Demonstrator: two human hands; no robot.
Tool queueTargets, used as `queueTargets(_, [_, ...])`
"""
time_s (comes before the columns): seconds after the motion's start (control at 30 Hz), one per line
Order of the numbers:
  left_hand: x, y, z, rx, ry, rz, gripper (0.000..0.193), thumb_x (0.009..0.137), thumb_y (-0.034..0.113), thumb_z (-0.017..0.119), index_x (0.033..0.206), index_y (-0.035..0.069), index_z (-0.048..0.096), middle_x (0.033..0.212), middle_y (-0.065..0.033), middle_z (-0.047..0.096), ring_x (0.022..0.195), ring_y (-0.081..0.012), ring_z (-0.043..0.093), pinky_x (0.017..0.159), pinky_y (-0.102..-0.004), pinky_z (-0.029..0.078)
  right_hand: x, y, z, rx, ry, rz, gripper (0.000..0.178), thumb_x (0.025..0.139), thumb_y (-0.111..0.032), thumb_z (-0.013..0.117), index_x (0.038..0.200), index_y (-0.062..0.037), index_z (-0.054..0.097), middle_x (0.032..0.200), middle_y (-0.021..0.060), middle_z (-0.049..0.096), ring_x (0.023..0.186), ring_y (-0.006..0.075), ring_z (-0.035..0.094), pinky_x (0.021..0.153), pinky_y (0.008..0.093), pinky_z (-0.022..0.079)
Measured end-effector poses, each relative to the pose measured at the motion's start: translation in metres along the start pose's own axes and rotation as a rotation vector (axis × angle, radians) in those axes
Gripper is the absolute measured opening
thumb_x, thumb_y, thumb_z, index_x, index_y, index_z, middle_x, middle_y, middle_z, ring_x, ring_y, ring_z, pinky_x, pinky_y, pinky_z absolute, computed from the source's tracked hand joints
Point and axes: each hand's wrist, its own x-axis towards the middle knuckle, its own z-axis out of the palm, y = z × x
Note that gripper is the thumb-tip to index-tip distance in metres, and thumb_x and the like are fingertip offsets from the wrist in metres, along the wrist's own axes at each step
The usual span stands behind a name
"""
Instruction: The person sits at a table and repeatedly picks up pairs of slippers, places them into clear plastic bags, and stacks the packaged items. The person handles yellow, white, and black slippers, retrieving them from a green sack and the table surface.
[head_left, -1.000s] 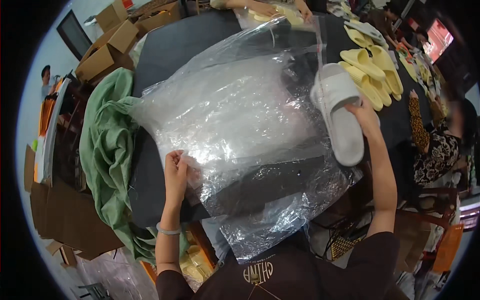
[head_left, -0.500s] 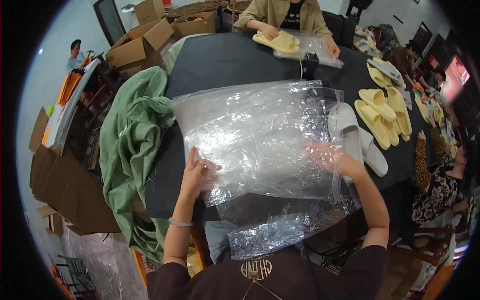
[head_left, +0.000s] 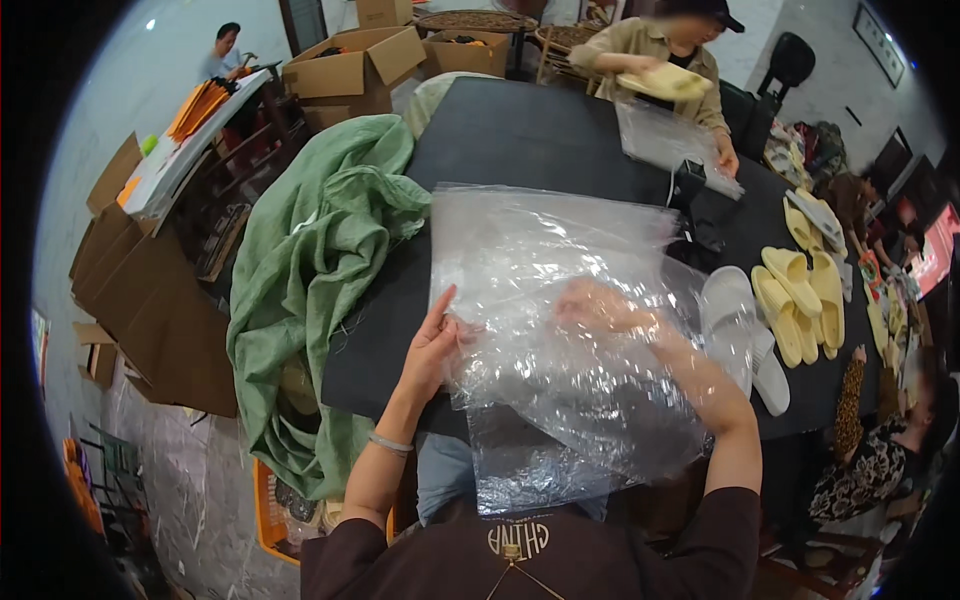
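A large clear plastic bag (head_left: 540, 240) lies over the dark table in front of me, crinkled and shiny. My left hand (head_left: 436, 345) grips its left edge, index finger pointing up and the others curled, partly behind the film. Through the plastic shows my right hand (head_left: 600, 305), inside the bag with the forearm covered too; its fingers point left, loosely apart and slightly blurred. Another clear bag (head_left: 540, 475) hangs over the near table edge towards my lap. Beside my right forearm lies a pair of white slippers (head_left: 728, 310).
Yellow slippers (head_left: 790, 300) lie at the right. A green cloth (head_left: 300, 270) drapes over the table's left side. A small black device (head_left: 688, 185) stands beyond the bag. Across the table (head_left: 500, 130), a co-worker (head_left: 650, 60) holds a yellow slipper (head_left: 665, 84) over clear bags. Cardboard boxes (head_left: 345, 75) stand behind.
My right hand has moved left, deeper into the bag, and the plastic now covers my forearm. The co-worker has lifted the yellow slipper off the table. The view has shifted left.
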Motion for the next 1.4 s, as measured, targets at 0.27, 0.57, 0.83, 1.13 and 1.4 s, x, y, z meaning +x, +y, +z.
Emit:
queueTargets(0.27, [-0.009,0.008,0.005,0.180,-0.012,0.096,0.055,0.093,0.010,0.049,0.143,0.005,0.028,0.083,0.0006,0.050,0.090,-0.0116,0.055,0.087,-0.0269,0.042,0.051,-0.027,-0.031,-0.093,0.368,-0.081,0.021,0.090,-0.021,0.053,0.107,-0.0099,0.058,0.109,0.0082,0.059,0.097,0.0305,0.056,0.083,0.0417,0.044])
queueTargets(0.57, [-0.013,0.010,0.000,0.184,0.041,0.213,0.054,0.093,0.009,0.050,0.141,0.001,0.029,0.081,-0.0007,0.049,0.080,-0.0115,0.052,0.090,-0.0331,0.043,0.119,0.002,-0.019,-0.447,0.812,-0.190,0.010,0.084,-0.020,0.057,0.092,-0.0149,0.060,0.084,0.0000,0.061,0.082,0.0183,0.059,0.072,0.0344,0.040])
queueTargets(0.83, [-0.003,0.006,0.011,0.385,0.240,0.148,0.054,0.092,0.004,0.047,0.143,0.012,0.032,0.084,-0.0029,0.051,0.075,-0.0104,0.054,0.070,-0.0249,0.047,0.146,0.030,-0.038,-0.458,0.778,0.053,0.022,0.078,-0.020,0.063,0.098,-0.0138,0.060,0.097,0.0015,0.060,0.092,0.0199,0.057,0.082,0.0367,0.041])
queueTargets(1.13, [-0.001,-0.005,0.008,0.739,0.435,0.097,0.048,0.086,0.001,0.050,0.130,0.018,0.052,0.077,-0.0047,0.052,0.064,-0.0089,0.050,0.061,-0.0246,0.045,0.049,0.025,-0.062,0.178,0.713,0.137,0.032,0.084,-0.020,0.061,0.115,-0.0094,0.057,0.112,0.0085,0.059,0.099,0.0221,0.059,0.083,0.0346,0.046])
queueTargets(1.4, [0.010,-0.021,-0.003,1.093,0.444,0.187,0.054,0.079,-0.002,0.049,0.130,0.015,0.052,0.075,-0.0122,0.056,0.069,-0.0224,0.054,0.070,-0.0313,0.046,-0.135,-0.043,-0.068,0.781,0.746,0.185,0.036,0.093,-0.021,0.051,0.122,-0.0001,0.048,0.115,0.0110,0.057,0.096,0.0202,0.060,0.082,0.0289,0.047])
